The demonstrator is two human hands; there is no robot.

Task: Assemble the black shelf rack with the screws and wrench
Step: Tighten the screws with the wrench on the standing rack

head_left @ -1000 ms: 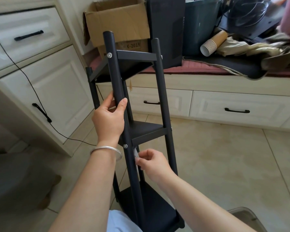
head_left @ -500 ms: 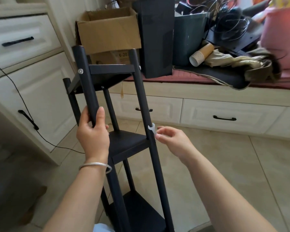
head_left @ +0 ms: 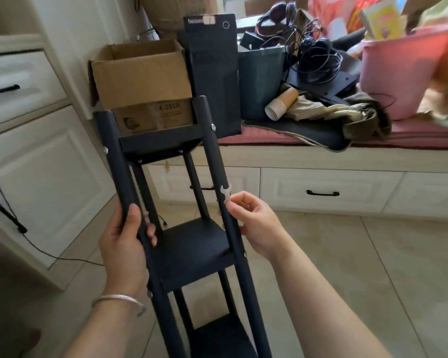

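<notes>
The black shelf rack (head_left: 192, 244) leans toward me, with three shelves between its round posts and silver screw heads at the joints. My left hand (head_left: 126, 244) grips the front left post just above the middle shelf. My right hand (head_left: 254, 223) pinches a small flat silver wrench (head_left: 225, 193) and holds it against the front right post, above the middle shelf. The wrench's open jaw points up. A screw (head_left: 244, 253) shows on that post at the middle shelf, below the wrench.
White cabinets with black handles (head_left: 8, 218) stand at the left, with a black cable along the floor. A window bench behind the rack holds a cardboard box (head_left: 140, 73), a black computer tower (head_left: 212, 73), paper cups (head_left: 279, 104), cables and a pink bucket (head_left: 398, 73). Tiled floor lies to the right.
The rack has turned and tilted so its top faces me more. My right hand came from the left post's lower screw across to the right post and rose with the wrench.
</notes>
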